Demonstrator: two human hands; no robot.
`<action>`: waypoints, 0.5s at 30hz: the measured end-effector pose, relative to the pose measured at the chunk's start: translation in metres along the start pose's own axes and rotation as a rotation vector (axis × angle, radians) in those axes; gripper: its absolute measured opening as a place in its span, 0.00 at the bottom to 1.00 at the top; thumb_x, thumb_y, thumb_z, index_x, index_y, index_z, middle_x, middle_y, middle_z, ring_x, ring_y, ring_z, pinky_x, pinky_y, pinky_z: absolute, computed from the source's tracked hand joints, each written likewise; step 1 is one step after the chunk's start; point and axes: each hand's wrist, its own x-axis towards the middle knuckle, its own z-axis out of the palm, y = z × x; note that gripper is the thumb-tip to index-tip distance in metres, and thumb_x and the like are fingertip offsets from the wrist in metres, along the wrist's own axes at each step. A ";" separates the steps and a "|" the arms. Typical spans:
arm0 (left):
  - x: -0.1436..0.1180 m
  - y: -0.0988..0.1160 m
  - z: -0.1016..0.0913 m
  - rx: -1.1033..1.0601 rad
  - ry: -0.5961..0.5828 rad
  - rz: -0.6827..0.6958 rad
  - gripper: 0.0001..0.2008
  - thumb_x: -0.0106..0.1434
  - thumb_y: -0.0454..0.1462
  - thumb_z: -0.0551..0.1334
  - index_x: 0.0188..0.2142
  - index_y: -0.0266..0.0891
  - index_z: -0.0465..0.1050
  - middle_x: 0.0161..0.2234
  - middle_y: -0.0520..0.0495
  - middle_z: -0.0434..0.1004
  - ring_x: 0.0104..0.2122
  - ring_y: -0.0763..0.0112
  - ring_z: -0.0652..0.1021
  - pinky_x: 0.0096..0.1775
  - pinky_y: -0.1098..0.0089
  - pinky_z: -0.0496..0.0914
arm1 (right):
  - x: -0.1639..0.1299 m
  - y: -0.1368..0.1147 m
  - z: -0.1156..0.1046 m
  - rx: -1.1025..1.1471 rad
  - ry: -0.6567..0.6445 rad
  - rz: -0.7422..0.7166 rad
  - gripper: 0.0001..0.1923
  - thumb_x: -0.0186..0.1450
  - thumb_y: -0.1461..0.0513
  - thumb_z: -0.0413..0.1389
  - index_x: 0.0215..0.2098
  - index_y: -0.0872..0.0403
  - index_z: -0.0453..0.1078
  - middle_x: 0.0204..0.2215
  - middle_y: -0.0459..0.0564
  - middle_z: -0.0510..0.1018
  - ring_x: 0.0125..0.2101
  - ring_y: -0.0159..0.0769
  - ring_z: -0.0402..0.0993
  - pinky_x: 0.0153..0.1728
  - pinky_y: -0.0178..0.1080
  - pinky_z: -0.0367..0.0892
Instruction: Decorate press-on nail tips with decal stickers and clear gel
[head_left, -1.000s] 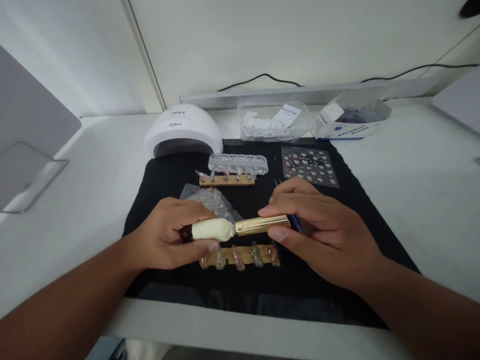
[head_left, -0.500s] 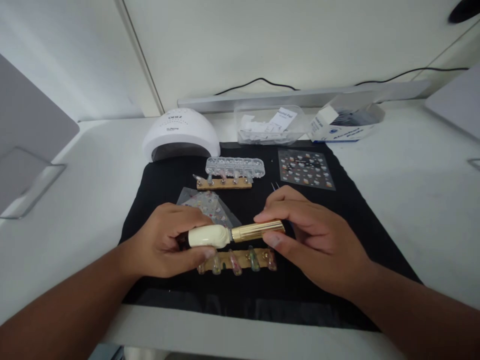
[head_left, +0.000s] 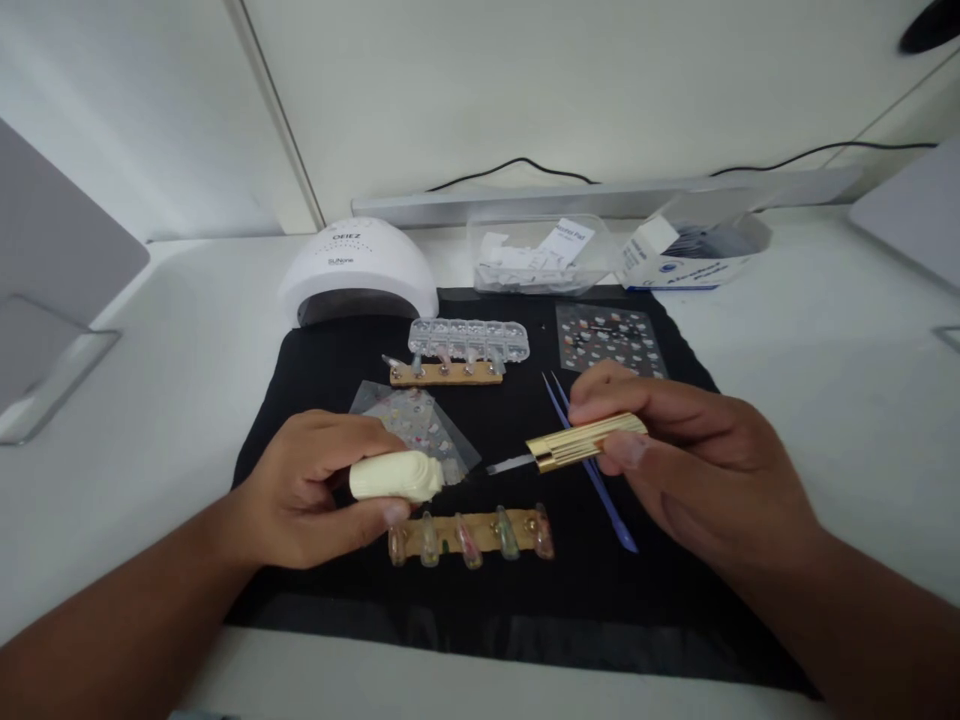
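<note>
Head view showed the left hand (head_left: 315, 490) wrapped around a cream bottle (head_left: 395, 477), held on its side just above the black mat (head_left: 315, 360), its open neck toward the right. Right hand (head_left: 675, 460) pinched a ribbed gold cap (head_left: 586, 442) between thumb and fingers; a thin brush (head_left: 510, 465) stuck out of the cap's left end, apart from the bottle's neck, with a clear gap between the two. Both were over the mat's middle. Directly below them lay a wooden strip (head_left: 480, 528) carrying five nail tips. A blue stick (head_left: 592, 475) lay diagonally on the mat beneath the right hand's fingers. Sticker sheets (head_left: 420, 420) lay just behind the left hand. Farther back: a second strip with tips (head_left: 446, 372), a clear compartment box (head_left: 469, 338), another sticker sheet (head_left: 609, 338), a white domed lamp (head_left: 358, 270). On the white surface (head_left: 825, 330) beyond stood a clear tub (head_left: 540, 255) and a carton (head_left: 694, 255).
</note>
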 end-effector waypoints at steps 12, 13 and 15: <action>-0.002 -0.002 -0.007 0.026 -0.030 0.029 0.03 0.64 0.34 0.65 0.38 0.38 0.75 0.23 0.51 0.77 0.18 0.75 0.75 0.21 0.76 0.66 | 0.010 -0.005 -0.012 -0.114 -0.231 0.012 0.05 0.60 0.64 0.61 0.27 0.49 0.78 0.23 0.44 0.72 0.24 0.33 0.67 0.26 0.39 0.61; -0.002 -0.002 -0.007 0.029 -0.029 0.032 0.03 0.64 0.34 0.65 0.38 0.38 0.75 0.23 0.51 0.77 0.18 0.75 0.75 0.21 0.76 0.67 | 0.010 -0.005 -0.011 -0.137 -0.247 -0.002 0.05 0.60 0.65 0.61 0.27 0.50 0.78 0.23 0.44 0.73 0.24 0.33 0.68 0.26 0.39 0.62; -0.002 -0.001 -0.007 0.035 -0.026 0.034 0.02 0.64 0.34 0.65 0.38 0.37 0.75 0.23 0.51 0.77 0.19 0.75 0.75 0.21 0.76 0.67 | 0.011 -0.006 -0.010 -0.179 -0.283 -0.036 0.05 0.58 0.66 0.61 0.26 0.50 0.77 0.21 0.44 0.73 0.24 0.33 0.69 0.26 0.38 0.64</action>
